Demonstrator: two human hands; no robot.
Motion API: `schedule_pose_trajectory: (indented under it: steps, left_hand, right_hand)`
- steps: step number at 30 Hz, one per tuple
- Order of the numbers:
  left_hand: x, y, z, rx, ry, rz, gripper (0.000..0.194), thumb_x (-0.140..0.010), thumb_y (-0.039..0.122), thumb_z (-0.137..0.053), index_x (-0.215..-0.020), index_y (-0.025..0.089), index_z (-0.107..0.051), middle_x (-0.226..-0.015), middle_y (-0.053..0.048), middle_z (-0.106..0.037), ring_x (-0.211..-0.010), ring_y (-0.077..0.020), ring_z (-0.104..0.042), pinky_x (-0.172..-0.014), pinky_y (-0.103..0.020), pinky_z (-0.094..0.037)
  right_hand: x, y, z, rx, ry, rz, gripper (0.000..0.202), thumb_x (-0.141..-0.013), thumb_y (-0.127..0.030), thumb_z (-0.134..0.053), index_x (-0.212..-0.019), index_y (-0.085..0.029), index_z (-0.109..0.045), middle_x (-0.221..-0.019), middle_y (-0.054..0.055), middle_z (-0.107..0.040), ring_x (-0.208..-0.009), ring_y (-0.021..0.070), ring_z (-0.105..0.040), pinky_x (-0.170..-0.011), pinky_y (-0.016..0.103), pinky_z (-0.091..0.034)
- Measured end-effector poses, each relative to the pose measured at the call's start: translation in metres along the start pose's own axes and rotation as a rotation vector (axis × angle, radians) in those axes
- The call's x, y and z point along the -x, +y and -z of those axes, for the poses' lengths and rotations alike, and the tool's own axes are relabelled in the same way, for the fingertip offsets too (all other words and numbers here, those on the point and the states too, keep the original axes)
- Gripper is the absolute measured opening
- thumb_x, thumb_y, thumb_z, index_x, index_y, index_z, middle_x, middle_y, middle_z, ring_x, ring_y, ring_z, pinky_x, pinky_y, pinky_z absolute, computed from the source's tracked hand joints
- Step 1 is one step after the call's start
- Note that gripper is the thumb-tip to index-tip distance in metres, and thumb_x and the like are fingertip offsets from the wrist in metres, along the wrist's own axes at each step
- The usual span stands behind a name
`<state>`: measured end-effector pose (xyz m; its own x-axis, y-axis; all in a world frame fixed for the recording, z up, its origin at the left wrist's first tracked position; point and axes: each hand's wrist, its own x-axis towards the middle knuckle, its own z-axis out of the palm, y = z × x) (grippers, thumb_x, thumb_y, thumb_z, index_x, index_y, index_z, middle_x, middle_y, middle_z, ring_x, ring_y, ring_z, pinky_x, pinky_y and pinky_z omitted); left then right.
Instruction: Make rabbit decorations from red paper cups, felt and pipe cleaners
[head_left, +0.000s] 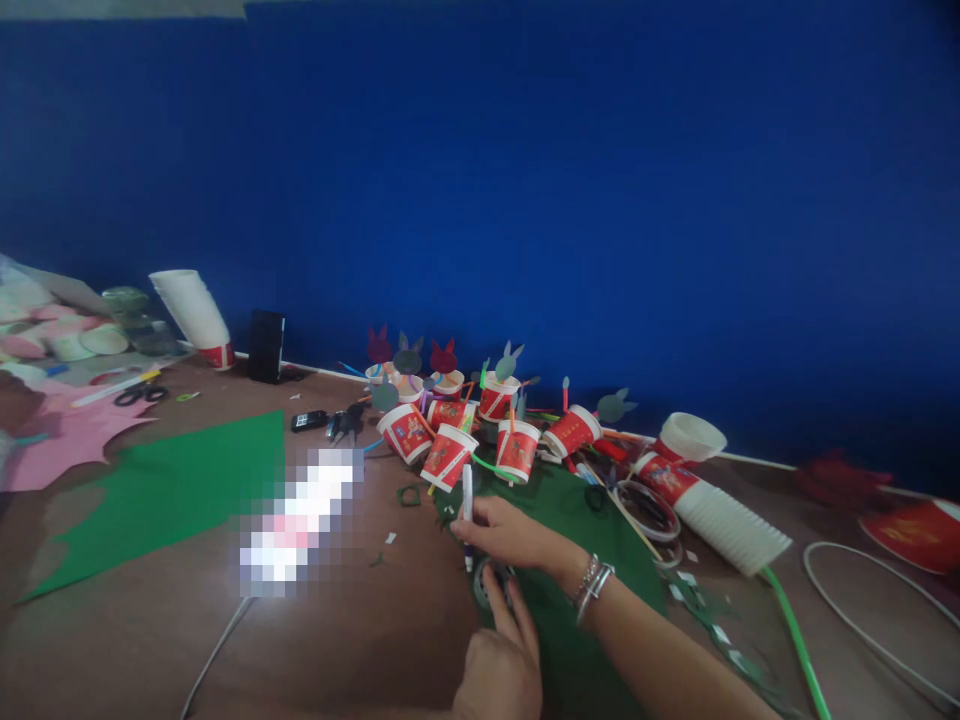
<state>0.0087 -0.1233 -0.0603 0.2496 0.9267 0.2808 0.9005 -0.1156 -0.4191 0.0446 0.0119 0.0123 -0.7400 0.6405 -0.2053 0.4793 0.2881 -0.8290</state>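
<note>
My right hand [499, 530], with silver bracelets at the wrist, is closed around a white marker [468, 500] with a dark purple end. The marker stands upright, its lower end close beside a small round disc-like piece [480, 592]. Two outstretched fingers of my left hand [501, 655] press on that round piece, while the other fingers look curled. Beneath both hands lies dark green paper [577, 640]. Beyond them stand and lie several red-and-white paper cups [448, 458] with coloured strips and rabbit-head cutouts [508, 362].
To the left lie green paper [180, 490], pink paper [67, 430], scissors [141, 395] and keys [345, 425]. A glowing, pixelated object [300, 520] trails a cable. Stacked cups [720, 515], a cable loop [810, 570] and paper scraps [720, 634] are at right. A blue wall [480, 180] rises behind.
</note>
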Motion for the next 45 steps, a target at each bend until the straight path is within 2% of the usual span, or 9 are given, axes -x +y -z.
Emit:
schedule_pose_trajectory:
  steps: [6, 13, 22, 29, 36, 45]
  left_hand:
    - [-0.001, -0.003, 0.002, 0.007, 0.024, -0.010, 0.038, -0.079, 0.019, -0.053, -0.115, 0.014, -0.063, -0.106, -0.031, -0.063, -0.034, -0.0106, -0.052, -0.036, -0.021, -0.039]
    - [-0.002, 0.000, 0.001, 0.008, 0.014, -0.001, 0.039, -0.078, 0.018, -0.054, -0.116, 0.013, -0.062, -0.107, -0.030, -0.063, -0.034, -0.0107, -0.052, -0.036, -0.021, -0.038]
    - [0.000, 0.000, -0.003, -0.028, -0.017, -0.034, 0.041, -0.080, 0.020, -0.051, -0.119, 0.012, -0.060, -0.109, -0.034, -0.060, -0.035, -0.0107, -0.052, -0.036, -0.022, -0.038]
    - [-0.001, -0.003, 0.000, -0.029, 0.024, -0.029, 0.040, -0.078, 0.019, -0.052, -0.117, 0.015, -0.062, -0.107, -0.032, -0.063, -0.033, -0.0099, -0.050, -0.036, -0.021, -0.037]
    - [-0.001, -0.003, 0.000, -0.016, 0.056, -0.014, 0.042, -0.074, 0.016, -0.054, -0.115, 0.012, -0.063, -0.107, -0.030, -0.064, -0.032, -0.0104, -0.050, -0.035, -0.022, -0.037]
    - [-0.001, -0.007, 0.001, -0.013, 0.066, -0.034, 0.044, -0.071, 0.010, -0.051, -0.113, 0.011, -0.064, -0.105, -0.029, -0.065, -0.032, -0.0106, -0.050, -0.034, -0.021, -0.037]
  right_hand:
    - [0.000, 0.001, 0.003, 0.026, -0.056, 0.053, 0.021, -0.082, -0.031, -0.050, -0.069, -0.015, -0.052, -0.064, -0.003, -0.050, -0.059, 0.0097, -0.044, -0.055, 0.021, -0.035]
    - [-0.002, 0.003, 0.004, 0.049, -0.090, 0.075, 0.019, -0.082, -0.031, -0.050, -0.070, -0.016, -0.054, -0.064, -0.003, -0.053, -0.060, 0.0103, -0.047, -0.056, 0.020, -0.037]
    - [-0.003, 0.003, 0.004, 0.104, -0.080, 0.082, 0.020, -0.082, -0.030, -0.050, -0.069, -0.016, -0.054, -0.063, -0.003, -0.053, -0.060, 0.0102, -0.046, -0.055, 0.020, -0.036]
    - [-0.002, 0.005, 0.005, 0.106, -0.057, 0.077, 0.020, -0.082, -0.030, -0.049, -0.069, -0.016, -0.053, -0.064, -0.002, -0.053, -0.060, 0.0105, -0.047, -0.055, 0.020, -0.036]
    - [0.001, 0.010, 0.006, 0.111, 0.039, 0.041, 0.021, -0.082, -0.032, -0.051, -0.070, -0.015, -0.057, -0.063, -0.002, -0.055, -0.059, 0.0110, -0.047, -0.055, 0.021, -0.036]
    - [0.015, 0.020, 0.001, 0.007, 0.183, 0.010, 0.019, -0.083, -0.028, -0.049, -0.073, -0.014, -0.058, -0.065, 0.000, -0.057, -0.062, 0.0120, -0.051, -0.059, 0.022, -0.040]
